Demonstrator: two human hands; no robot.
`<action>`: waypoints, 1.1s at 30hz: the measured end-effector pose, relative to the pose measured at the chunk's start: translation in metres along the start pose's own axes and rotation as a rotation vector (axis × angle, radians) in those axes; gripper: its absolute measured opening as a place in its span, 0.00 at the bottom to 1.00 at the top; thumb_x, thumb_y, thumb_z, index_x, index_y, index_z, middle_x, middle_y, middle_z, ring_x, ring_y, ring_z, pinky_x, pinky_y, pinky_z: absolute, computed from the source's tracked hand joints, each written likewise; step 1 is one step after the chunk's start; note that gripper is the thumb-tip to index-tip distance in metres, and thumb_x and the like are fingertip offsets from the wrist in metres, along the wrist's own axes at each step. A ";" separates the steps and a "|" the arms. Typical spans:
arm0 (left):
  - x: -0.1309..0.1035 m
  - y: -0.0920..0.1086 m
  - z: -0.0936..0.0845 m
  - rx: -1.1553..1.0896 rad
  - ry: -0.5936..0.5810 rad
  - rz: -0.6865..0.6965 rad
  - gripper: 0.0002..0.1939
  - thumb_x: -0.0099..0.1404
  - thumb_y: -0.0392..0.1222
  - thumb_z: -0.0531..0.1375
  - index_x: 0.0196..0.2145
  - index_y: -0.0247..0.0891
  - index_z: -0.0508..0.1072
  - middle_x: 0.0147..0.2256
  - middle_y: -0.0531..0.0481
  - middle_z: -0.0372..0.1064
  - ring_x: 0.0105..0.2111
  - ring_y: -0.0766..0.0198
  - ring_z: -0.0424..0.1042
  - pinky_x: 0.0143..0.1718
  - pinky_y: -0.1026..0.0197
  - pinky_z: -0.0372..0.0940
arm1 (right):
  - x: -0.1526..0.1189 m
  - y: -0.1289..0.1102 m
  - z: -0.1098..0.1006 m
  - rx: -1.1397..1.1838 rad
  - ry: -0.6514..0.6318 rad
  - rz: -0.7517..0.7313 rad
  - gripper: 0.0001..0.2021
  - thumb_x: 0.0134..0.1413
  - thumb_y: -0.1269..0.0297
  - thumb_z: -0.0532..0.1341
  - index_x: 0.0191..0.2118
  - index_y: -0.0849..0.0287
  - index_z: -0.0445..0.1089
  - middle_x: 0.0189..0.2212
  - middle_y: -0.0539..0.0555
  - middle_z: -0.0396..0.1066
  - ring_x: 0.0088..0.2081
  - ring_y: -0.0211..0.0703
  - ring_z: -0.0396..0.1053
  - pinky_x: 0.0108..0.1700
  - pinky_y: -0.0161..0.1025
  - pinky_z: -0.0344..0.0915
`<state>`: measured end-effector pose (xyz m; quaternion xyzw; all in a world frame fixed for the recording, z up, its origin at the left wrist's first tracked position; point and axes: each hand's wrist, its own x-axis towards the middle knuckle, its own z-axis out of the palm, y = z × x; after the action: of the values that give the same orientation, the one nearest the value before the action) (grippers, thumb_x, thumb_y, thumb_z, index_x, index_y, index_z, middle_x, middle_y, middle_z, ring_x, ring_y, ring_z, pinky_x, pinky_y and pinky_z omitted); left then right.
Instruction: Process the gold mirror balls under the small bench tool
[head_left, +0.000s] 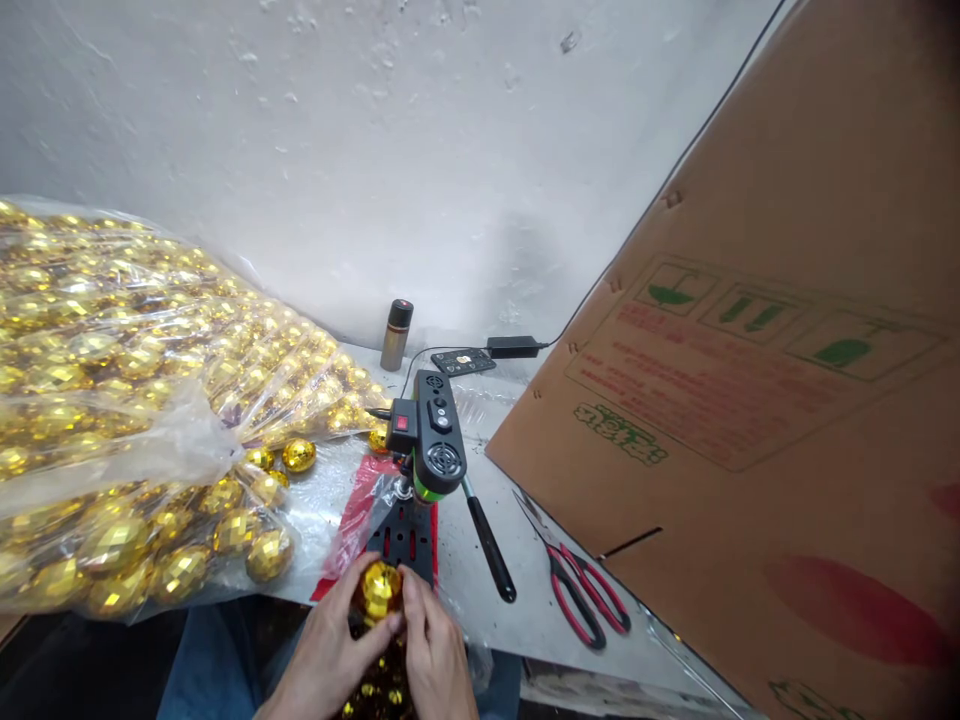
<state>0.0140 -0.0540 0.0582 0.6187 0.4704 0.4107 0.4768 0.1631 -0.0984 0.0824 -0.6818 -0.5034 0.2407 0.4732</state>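
A gold faceted mirror ball is held between my left hand and my right hand, close to the table's front edge. Fingers of both hands curl around its sides, with my left thumb across its lower front. Below it, more gold balls show between my wrists. Just beyond my fingertips lies the black slotted base of a small bench machine, with a long black handle on its right. A red sheet lies under that base.
A clear plastic bag full of gold balls bulges over the left side, with loose balls beside it. Red-handled scissors lie by a large cardboard box on the right. A dark-capped bottle and power adapter sit near the wall.
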 end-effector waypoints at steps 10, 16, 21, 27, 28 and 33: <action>0.068 0.001 0.024 -0.300 0.260 -0.195 0.38 0.58 0.67 0.68 0.56 0.39 0.71 0.56 0.38 0.76 0.59 0.43 0.74 0.64 0.42 0.65 | 0.004 0.019 -0.036 -0.022 0.015 0.094 0.33 0.68 0.33 0.52 0.49 0.53 0.84 0.43 0.60 0.85 0.46 0.51 0.84 0.49 0.36 0.78; 0.066 -0.014 0.032 0.139 0.207 0.054 0.29 0.63 0.61 0.65 0.55 0.42 0.73 0.54 0.39 0.79 0.56 0.40 0.76 0.61 0.34 0.65 | -0.014 0.034 -0.016 -0.011 0.128 0.035 0.33 0.67 0.32 0.52 0.42 0.54 0.85 0.37 0.58 0.85 0.35 0.47 0.84 0.43 0.34 0.78; 0.062 -0.015 0.030 0.351 0.145 0.246 0.24 0.66 0.53 0.64 0.56 0.42 0.73 0.52 0.39 0.80 0.53 0.42 0.78 0.58 0.36 0.68 | -0.016 0.029 -0.025 0.032 0.152 0.025 0.30 0.68 0.35 0.55 0.41 0.53 0.84 0.37 0.57 0.85 0.36 0.47 0.84 0.40 0.32 0.77; 0.073 -0.007 0.028 0.443 0.004 0.275 0.25 0.64 0.45 0.64 0.58 0.41 0.72 0.50 0.41 0.80 0.50 0.44 0.77 0.57 0.38 0.67 | 0.009 -0.002 -0.056 0.003 0.315 -0.167 0.18 0.73 0.51 0.58 0.51 0.56 0.79 0.45 0.60 0.84 0.38 0.44 0.82 0.40 0.33 0.78; 0.075 -0.005 0.028 0.452 -0.025 0.272 0.25 0.63 0.44 0.64 0.57 0.42 0.73 0.50 0.42 0.80 0.50 0.45 0.77 0.57 0.39 0.67 | 0.017 -0.011 -0.063 -0.021 0.364 -0.286 0.16 0.71 0.55 0.60 0.54 0.57 0.77 0.47 0.61 0.83 0.39 0.45 0.82 0.39 0.34 0.78; 0.080 -0.001 0.028 0.464 -0.093 0.261 0.25 0.61 0.44 0.66 0.56 0.42 0.74 0.51 0.42 0.78 0.51 0.44 0.75 0.57 0.40 0.66 | 0.055 -0.071 -0.083 -0.056 0.439 -0.755 0.23 0.69 0.53 0.64 0.64 0.57 0.69 0.54 0.65 0.77 0.47 0.49 0.79 0.38 0.40 0.78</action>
<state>0.0586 0.0180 0.0561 0.7850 0.4458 0.3212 0.2862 0.2179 -0.0787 0.1897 -0.4974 -0.6111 -0.1134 0.6053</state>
